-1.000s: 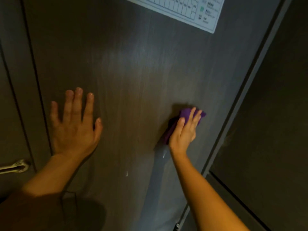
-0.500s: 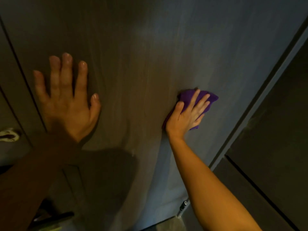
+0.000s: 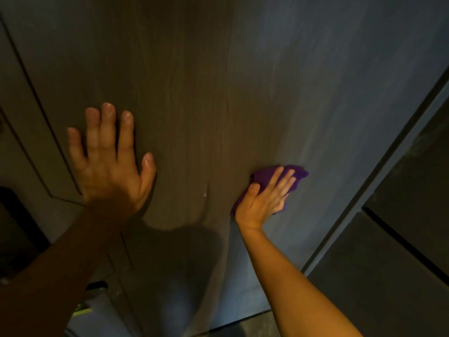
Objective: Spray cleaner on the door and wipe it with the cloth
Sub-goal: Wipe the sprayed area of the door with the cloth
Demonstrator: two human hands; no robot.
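The dark wood-grain door (image 3: 206,93) fills most of the view, with wet streaks and a drip (image 3: 205,190) near its middle. My right hand (image 3: 264,199) presses a crumpled purple cloth (image 3: 264,176) flat against the door's lower right part. My left hand (image 3: 109,161) lies flat on the door's left side, fingers spread, holding nothing. No spray bottle is clearly in view.
The door frame (image 3: 388,171) runs diagonally at the right, with a dark wall panel (image 3: 413,251) beyond it. A grooved panel line (image 3: 36,100) runs down the far left. The floor (image 3: 255,324) shows below the door's bottom edge. A small dark and green object (image 3: 92,297) sits low left.
The view has tilted down, so the paper sign and the door handle are out of sight. My right hand has slid the cloth down the door's right side. My left hand stays flat.
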